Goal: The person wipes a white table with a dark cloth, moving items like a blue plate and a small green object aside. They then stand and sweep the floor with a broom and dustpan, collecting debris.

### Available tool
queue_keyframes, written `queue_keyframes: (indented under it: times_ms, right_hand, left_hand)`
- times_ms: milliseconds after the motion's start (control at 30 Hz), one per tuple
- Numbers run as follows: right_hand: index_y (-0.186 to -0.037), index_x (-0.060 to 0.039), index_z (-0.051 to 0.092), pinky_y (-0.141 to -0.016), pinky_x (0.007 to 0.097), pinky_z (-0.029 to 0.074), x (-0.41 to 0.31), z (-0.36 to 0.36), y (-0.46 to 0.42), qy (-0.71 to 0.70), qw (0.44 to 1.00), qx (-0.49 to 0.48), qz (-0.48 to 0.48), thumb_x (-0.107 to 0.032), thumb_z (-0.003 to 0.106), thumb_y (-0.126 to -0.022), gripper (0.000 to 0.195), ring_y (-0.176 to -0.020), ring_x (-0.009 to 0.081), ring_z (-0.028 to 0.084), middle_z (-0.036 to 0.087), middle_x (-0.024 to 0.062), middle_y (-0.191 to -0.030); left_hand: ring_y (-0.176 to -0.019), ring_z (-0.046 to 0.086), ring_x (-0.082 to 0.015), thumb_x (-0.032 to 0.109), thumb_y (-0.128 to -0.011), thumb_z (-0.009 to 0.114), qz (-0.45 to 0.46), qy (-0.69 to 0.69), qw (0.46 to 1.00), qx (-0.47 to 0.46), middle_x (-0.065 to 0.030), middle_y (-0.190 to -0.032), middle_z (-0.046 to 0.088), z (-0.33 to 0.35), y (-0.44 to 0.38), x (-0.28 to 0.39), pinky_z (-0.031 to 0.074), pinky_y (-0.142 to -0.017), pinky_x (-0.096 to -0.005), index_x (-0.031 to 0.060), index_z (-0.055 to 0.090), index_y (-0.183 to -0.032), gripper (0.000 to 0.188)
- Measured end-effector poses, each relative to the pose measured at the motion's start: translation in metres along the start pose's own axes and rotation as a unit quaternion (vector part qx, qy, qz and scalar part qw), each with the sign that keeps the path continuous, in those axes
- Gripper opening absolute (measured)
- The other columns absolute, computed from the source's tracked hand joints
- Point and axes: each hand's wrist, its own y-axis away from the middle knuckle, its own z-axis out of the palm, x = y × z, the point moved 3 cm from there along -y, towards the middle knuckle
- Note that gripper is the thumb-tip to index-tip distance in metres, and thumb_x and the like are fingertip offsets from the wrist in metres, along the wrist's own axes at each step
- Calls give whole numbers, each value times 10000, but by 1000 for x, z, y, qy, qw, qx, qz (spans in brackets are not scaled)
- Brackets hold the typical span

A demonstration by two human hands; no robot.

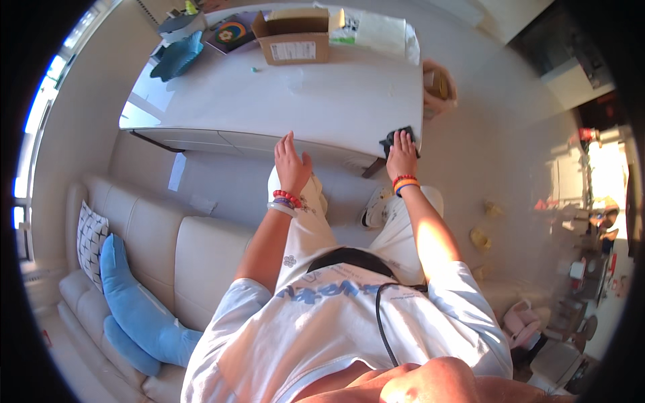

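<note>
My right hand (402,155) lies over a crumpled black cloth (387,143), pressing it against the front right corner of the white coffee table (342,108). Its palm side is hidden, and cloth sticks out around the fingers. Near the middle of the table's front edge, my left hand (292,169) hovers with nothing in it, thumb apart from the extended fingers. A small teal object (254,70) sits on the tabletop, farther back.
Along the table's back are a teal leaf-shaped dish (179,58), an open cardboard box (297,44) and plastic packaging (380,32). A bag-lined bin (437,88) stands off the right end. Behind me on the left, a sofa (206,247) holds a blue plush toy (138,312).
</note>
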Motion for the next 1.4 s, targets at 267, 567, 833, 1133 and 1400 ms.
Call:
queue_keyframes:
  times_ms: [267,567,833,1133,1400]
  right_hand:
    - [-1289,-76,352,-1057,354,183,14,9,-16,-52,996,13,71,-174,397,-870,432,-1276,224,256,299,88,-1374]
    - [-1245,-79,421,-1046,364,226,65,41,-88,-148,988,47,18,9,428,-779,474,-1257,239,290,359,96,-1334]
    - [-1212,-110,470,-1032,346,266,65,41,-153,-121,985,35,-116,84,442,-730,521,-1213,230,362,421,79,-1287]
    - [-1214,-90,469,-1009,323,303,7,23,-129,-288,932,-75,-210,117,364,-745,524,-1179,232,409,455,103,-1252]
    - [-1262,-110,409,-1012,337,279,79,43,-169,-113,987,-8,-118,115,406,-734,574,-1235,250,331,392,87,-1311]
  left_hand:
    - [-1145,391,-294,160,-761,510,-3,-150,989,3,-154,-1202,450,34,-57,-29,305,-962,-410,-4,416,-1185,464]
    - [-1292,204,-277,395,-832,391,-230,-369,900,14,-177,-1362,279,80,-77,-29,117,-1038,-473,-64,301,-1277,646]
    - [-1293,197,-276,411,-829,396,-225,-362,905,0,-183,-1352,286,76,-81,-28,128,-1032,-479,-70,305,-1271,659]
    - [-1303,176,-271,453,-837,358,-233,-379,895,-16,-174,-1366,271,81,-83,-37,105,-1036,-472,-52,284,-1288,681]
    - [-1313,142,-273,430,-838,369,-239,-361,901,-30,-178,-1377,245,77,-82,-32,80,-1042,-478,-50,274,-1295,670]
